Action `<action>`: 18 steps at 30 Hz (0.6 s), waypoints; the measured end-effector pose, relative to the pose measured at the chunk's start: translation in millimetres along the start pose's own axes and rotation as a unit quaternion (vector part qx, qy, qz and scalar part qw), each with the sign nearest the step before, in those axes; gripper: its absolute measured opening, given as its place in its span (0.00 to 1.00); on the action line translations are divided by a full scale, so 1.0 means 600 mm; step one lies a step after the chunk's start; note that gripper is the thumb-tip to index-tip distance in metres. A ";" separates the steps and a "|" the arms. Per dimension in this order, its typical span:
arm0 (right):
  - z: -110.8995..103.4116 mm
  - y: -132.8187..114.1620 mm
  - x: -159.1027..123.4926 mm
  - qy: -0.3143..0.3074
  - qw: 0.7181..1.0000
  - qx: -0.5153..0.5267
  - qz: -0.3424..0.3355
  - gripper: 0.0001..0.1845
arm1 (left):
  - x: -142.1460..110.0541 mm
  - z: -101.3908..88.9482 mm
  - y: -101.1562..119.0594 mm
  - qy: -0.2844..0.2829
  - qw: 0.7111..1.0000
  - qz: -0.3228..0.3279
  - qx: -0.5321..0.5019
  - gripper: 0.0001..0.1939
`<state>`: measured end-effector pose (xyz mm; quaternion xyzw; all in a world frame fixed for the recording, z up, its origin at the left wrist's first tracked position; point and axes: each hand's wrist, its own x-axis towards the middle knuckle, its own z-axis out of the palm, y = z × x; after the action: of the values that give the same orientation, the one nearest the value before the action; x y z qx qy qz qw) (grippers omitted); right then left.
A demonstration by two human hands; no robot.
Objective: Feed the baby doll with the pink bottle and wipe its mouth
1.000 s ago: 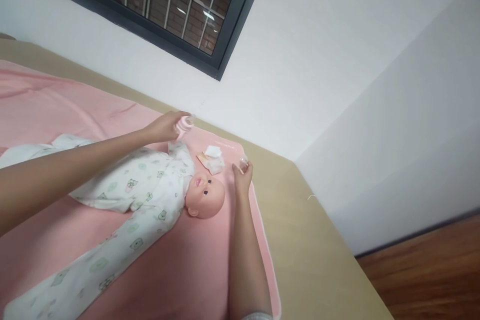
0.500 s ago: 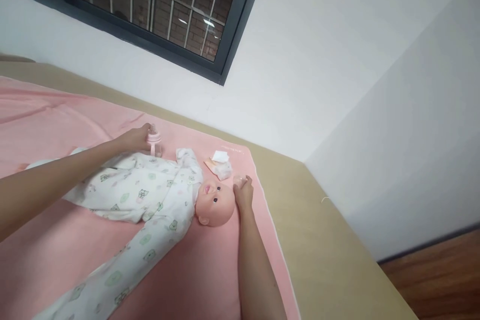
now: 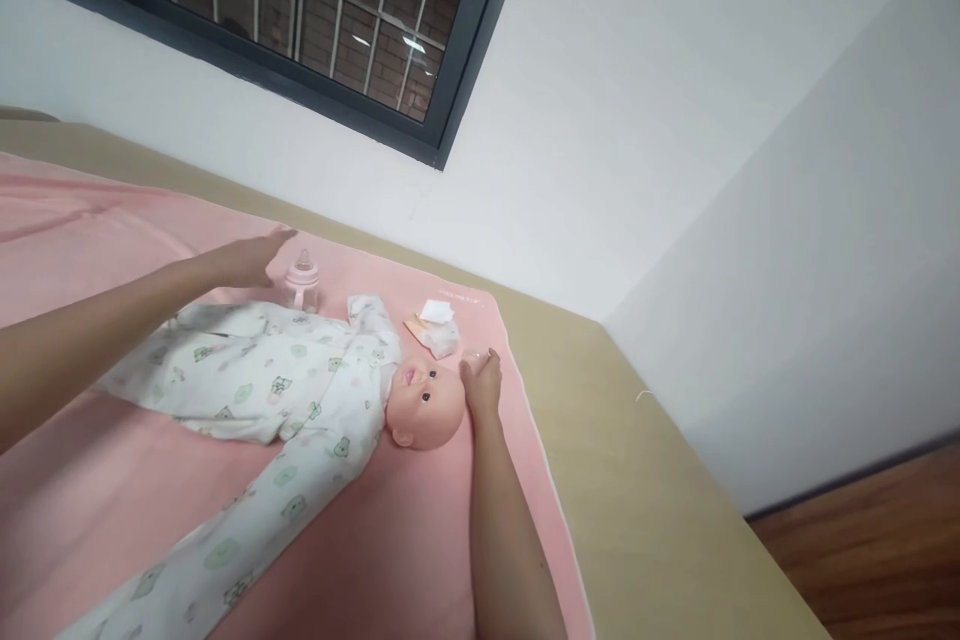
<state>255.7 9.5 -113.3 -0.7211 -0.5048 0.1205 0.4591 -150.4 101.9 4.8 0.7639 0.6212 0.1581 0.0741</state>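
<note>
A baby doll (image 3: 425,405) in white printed clothes (image 3: 300,360) lies on its back on a pink blanket (image 3: 390,530). Beyond its body stands a baby bottle (image 3: 302,280) with a pink collar and handle, its teat uncovered. My left hand (image 3: 259,258) is just left of the bottle, fingers apart and holding nothing. Past the doll's head, my right hand (image 3: 484,382) is closed around a small clear cap (image 3: 475,357), which looks like the bottle's cover. That cap is partly hidden by my fingers.
A crumpled wipe or tissue packet (image 3: 435,330) lies near the doll's head with a white piece on top. The blanket covers a tan surface (image 3: 600,440) that meets the white wall. A barred window (image 3: 337,10) is above.
My left hand has let go of the baby bottle and drawn away to the left, its fingers opening. The bottle stays standing. My right hand keeps the cap near the doll's head.
</note>
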 end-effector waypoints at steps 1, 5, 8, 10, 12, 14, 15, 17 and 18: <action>0.000 0.000 -0.001 0.004 1.000 0.005 -0.002 0.38 | -0.003 -0.013 0.008 0.028 0.999 -0.011 0.015 0.44; -0.002 -0.006 -0.003 0.025 1.000 0.016 -0.009 0.34 | -0.024 -0.060 0.070 0.140 0.990 0.004 0.026 0.33; -0.008 -0.014 -0.004 0.068 0.996 0.026 -0.051 0.28 | -0.037 -0.068 0.143 0.144 0.987 0.061 -0.020 0.25; -0.011 -0.020 -0.006 0.100 0.989 0.030 -0.107 0.22 | -0.040 -0.057 0.195 0.091 0.988 0.109 -0.058 0.22; -0.014 -0.027 -0.010 0.112 0.980 0.028 -0.160 0.18 | -0.040 -0.037 0.244 -0.014 0.977 0.182 -0.108 0.22; -0.015 -0.034 -0.015 0.100 0.975 0.030 -0.194 0.17 | -0.039 -0.011 0.288 -0.122 0.948 0.261 -0.138 0.21; -0.015 -0.038 -0.018 0.088 0.975 0.034 -0.203 0.16 | -0.037 0.002 0.307 -0.171 0.930 0.291 -0.146 0.20; -0.013 -0.043 -0.024 0.052 0.977 0.046 -0.200 0.16 | -0.033 0.028 0.341 -0.254 0.898 0.324 -0.156 0.19; -0.011 -0.045 -0.026 0.031 0.980 0.053 -0.189 0.16 | -0.030 0.041 0.354 -0.289 0.886 0.327 -0.159 0.20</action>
<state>236.1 -5.7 -93.0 -0.5908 -0.6104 0.0362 0.5263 51.4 40.4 44.9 0.9135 0.2538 0.0420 0.3151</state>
